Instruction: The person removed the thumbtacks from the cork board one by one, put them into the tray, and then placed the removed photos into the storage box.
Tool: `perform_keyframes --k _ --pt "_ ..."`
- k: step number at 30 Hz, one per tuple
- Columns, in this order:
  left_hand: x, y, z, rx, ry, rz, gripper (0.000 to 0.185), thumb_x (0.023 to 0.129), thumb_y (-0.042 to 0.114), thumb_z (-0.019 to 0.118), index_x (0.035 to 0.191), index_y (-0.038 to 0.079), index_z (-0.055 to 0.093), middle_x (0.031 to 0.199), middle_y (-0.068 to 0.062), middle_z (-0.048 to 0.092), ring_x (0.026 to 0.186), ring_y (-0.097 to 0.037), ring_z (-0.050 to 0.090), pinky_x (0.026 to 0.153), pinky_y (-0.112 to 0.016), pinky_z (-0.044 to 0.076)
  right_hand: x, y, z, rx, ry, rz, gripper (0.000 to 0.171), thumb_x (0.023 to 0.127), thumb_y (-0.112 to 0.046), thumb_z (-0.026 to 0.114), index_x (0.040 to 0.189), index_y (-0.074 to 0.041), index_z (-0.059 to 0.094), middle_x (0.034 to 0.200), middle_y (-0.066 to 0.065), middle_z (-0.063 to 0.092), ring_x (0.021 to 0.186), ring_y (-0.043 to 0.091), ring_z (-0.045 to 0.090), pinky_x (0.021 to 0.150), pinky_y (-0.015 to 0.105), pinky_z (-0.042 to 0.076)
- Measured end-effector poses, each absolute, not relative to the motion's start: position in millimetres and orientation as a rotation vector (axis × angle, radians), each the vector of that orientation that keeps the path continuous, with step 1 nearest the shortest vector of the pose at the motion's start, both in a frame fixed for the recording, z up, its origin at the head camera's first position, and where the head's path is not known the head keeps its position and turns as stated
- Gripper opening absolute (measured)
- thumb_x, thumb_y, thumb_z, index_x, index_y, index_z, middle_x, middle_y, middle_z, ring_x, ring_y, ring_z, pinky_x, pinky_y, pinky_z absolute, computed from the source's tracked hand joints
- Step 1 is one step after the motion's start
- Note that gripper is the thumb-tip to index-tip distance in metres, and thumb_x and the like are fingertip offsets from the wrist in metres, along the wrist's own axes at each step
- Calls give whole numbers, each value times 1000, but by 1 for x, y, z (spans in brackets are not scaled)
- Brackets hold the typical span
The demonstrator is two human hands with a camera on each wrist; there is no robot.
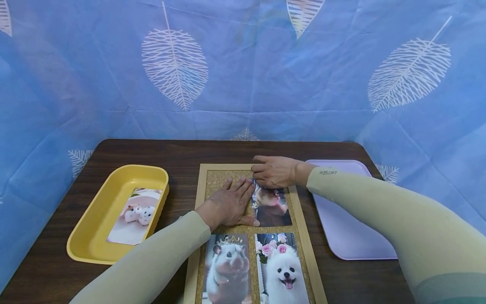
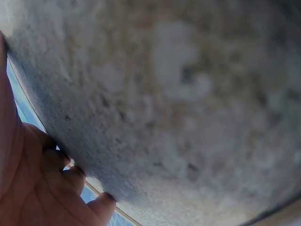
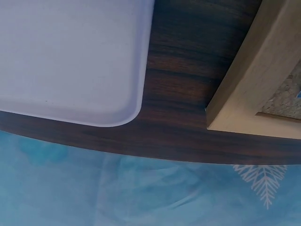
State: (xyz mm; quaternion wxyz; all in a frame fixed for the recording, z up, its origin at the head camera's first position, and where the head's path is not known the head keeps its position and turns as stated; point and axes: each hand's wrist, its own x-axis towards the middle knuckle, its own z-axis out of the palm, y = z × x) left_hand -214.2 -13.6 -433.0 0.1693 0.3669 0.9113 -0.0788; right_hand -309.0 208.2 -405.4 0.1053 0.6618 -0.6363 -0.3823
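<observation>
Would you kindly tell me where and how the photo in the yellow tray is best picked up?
I'd pinch the photo by its long left edge, coming from above and the left: bare floor of the yellow tray shows along that edge, while the right edge runs close along the tray's wall, probably leaving little room.

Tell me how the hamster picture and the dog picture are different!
The hamster picture shows a golden crown; the dog picture shows pink flowers. The dog picture shows a tongue; the hamster picture doesn't. Both are animal pictures lying on the corkboard.
</observation>
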Motion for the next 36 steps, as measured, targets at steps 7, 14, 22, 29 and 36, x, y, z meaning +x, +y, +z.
perform_keyframes --k 7,14,22,29,36 --pt "-214 -14 -432 1048 2593 -229 109 94 88 30 171 14 5 179 -5 1 165 -24 4 133 -52 13 -307 206 -406 1942 -1883 -1150 25 109 -31 55 124 -20 71 126 -1 69 123 24 55 119 50 38" --pt "-213 -13 -432 1037 2599 -249 109 94 88 29 171 14 5 179 -5 2 165 -24 4 133 -52 14 -305 203 -406 1926 -1902 -1170 24 109 -31 56 124 -21 71 125 -2 68 123 23 54 120 50 37" --pt "-212 -13 -432 1042 2602 -249 109 94 88 30 171 14 6 179 -5 2 165 -24 5 133 -52 15 -301 201 -404 1906 -1913 -1256 26 110 -33 55 129 -22 69 130 -2 67 124 23 54 118 49 38" --pt "-212 -13 -432 1039 2603 -255 110 94 88 29 171 14 5 179 -5 1 165 -24 4 133 -52 15 -303 200 -405 1918 -1891 -1220 25 109 -34 55 125 -22 71 127 -4 68 121 22 54 117 48 39" --pt "-212 -12 -434 1035 2601 -250 111 93 89 30 171 14 4 179 -4 0 165 -23 4 133 -51 14 -303 203 -407 1893 -1909 -1268 29 109 -34 55 133 -24 67 136 -4 65 131 23 52 124 51 33"
